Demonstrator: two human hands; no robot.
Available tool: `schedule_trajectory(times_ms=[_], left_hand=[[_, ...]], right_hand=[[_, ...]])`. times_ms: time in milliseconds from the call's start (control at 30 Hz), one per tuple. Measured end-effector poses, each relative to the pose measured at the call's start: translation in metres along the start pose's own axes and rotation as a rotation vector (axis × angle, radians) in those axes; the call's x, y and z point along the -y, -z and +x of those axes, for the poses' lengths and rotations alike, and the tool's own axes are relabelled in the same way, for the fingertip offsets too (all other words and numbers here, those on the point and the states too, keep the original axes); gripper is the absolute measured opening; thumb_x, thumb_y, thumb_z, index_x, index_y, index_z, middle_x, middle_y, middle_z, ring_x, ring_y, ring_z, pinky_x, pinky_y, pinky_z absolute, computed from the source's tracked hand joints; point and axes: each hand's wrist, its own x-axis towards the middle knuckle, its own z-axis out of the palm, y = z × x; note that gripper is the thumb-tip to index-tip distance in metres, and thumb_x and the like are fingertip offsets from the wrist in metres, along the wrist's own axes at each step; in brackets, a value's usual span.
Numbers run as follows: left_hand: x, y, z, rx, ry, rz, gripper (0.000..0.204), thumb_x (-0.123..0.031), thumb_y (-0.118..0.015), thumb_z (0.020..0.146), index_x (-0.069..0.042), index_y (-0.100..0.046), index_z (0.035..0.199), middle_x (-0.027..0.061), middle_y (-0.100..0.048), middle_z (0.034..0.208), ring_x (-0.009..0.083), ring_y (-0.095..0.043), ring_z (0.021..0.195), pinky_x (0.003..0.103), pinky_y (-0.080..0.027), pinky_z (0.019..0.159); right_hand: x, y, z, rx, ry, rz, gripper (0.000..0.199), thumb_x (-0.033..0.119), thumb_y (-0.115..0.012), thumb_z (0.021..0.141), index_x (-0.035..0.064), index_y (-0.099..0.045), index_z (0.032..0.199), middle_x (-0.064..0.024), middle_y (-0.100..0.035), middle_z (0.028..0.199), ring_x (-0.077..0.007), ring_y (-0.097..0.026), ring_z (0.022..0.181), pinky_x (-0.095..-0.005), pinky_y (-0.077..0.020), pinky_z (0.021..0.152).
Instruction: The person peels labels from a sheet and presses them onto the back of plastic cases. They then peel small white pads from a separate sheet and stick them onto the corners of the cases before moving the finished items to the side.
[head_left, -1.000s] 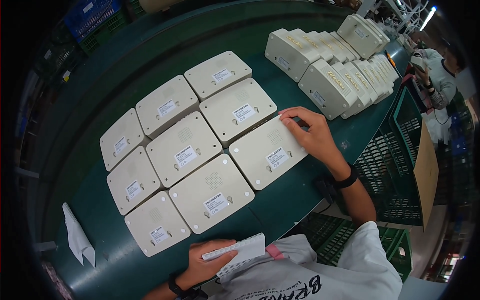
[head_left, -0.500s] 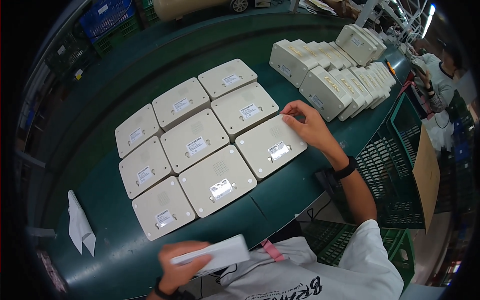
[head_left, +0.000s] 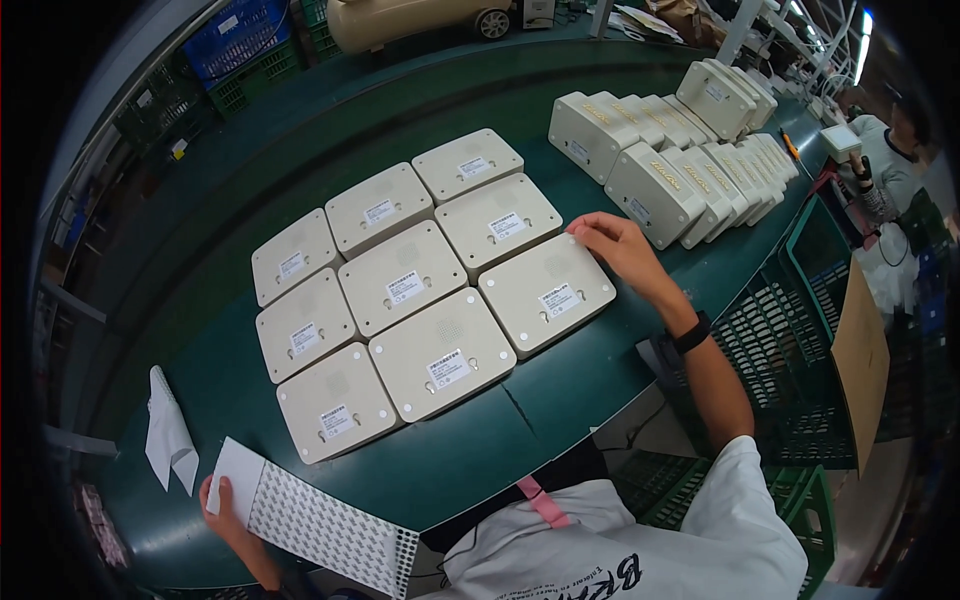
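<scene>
green work surface (head_left: 600, 370): sticker sheet (head_left: 320, 525), now flat at the near edge, is grasped by left hand (head_left: 222, 508); right hand (head_left: 620, 245), fingers loose, is rested on a cream housing (head_left: 548, 292).

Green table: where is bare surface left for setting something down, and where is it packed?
Bare green table runs along the near edge between the flat cream housings and the sticker sheet in the left hand; also beyond the housings. Crowded around the right hand, between the housings and the upright stacked units.
</scene>
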Motion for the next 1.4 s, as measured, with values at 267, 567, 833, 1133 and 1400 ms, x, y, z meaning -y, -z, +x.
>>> schedule_trajectory(times_ms=[267, 567, 833, 1133, 1400], left_hand=[[0.025, 0.010, 0.051, -0.019, -0.572, 0.852, 0.051, -0.018, -0.074, 0.090, 0.003, -0.052, 0.132, 0.0172, -0.061, 0.126, 0.0293, -0.060, 0.109, 0.040, -0.048, 0.094], [-0.076, -0.094, -0.054, 0.635, -0.511, 0.737, 0.079, -0.017, -0.079, 0.082, -0.004, -0.041, 0.149, 0.0168, -0.040, 0.155, 0.0343, -0.039, 0.142, 0.043, -0.035, 0.113], [-0.081, -0.161, -0.068, 0.864, -0.794, 1.111, 0.103, -0.023, -0.093, 0.064, -0.004, -0.038, 0.149, 0.0252, -0.028, 0.155, 0.0453, -0.032, 0.143, 0.046, -0.037, 0.115], [-0.075, -0.143, -0.073, 0.877, -0.723, 0.888, 0.095, -0.027, -0.095, 0.060, -0.003, -0.046, 0.138, 0.0262, -0.037, 0.145, 0.0440, -0.041, 0.134, 0.045, -0.043, 0.108], [-0.128, -0.093, -0.028, 0.888, -0.071, 0.387, 0.084, -0.034, -0.089, 0.069, -0.002, -0.048, 0.135, 0.0129, -0.054, 0.132, 0.0252, -0.058, 0.117, 0.035, -0.048, 0.100]], right_hand=[[-0.004, -0.002, 0.009, 0.056, 0.031, -0.054, 0.023, 0.015, -0.069, 0.094, 0.0028, -0.068, 0.114, -0.0016, -0.066, 0.102, -0.0067, -0.058, 0.092, -0.0223, -0.0468, 0.082], [0.014, 0.014, -0.039, 0.416, 0.112, -0.180, 0.110, 0.031, -0.090, 0.071, 0.0065, -0.026, 0.157, -0.0150, -0.038, 0.155, -0.0269, -0.039, 0.142, -0.0369, -0.0318, 0.117], [0.030, 0.012, -0.075, 0.378, 0.349, -0.670, 0.120, 0.036, -0.096, 0.060, 0.0046, -0.028, 0.155, -0.0190, -0.039, 0.153, -0.0328, -0.037, 0.143, -0.0417, -0.0319, 0.118], [0.020, 0.043, -0.091, 0.264, 0.015, -0.120, 0.109, 0.051, -0.092, 0.061, 0.0040, -0.041, 0.146, -0.0135, -0.054, 0.137, -0.0297, -0.053, 0.129, -0.0396, -0.0415, 0.110], [0.088, -0.006, 0.000, 0.036, 0.005, 0.422, 0.076, 0.064, -0.053, 0.097, 0.0113, -0.040, 0.151, -0.0091, -0.053, 0.142, -0.0232, -0.056, 0.123, -0.0456, -0.0466, 0.105]])
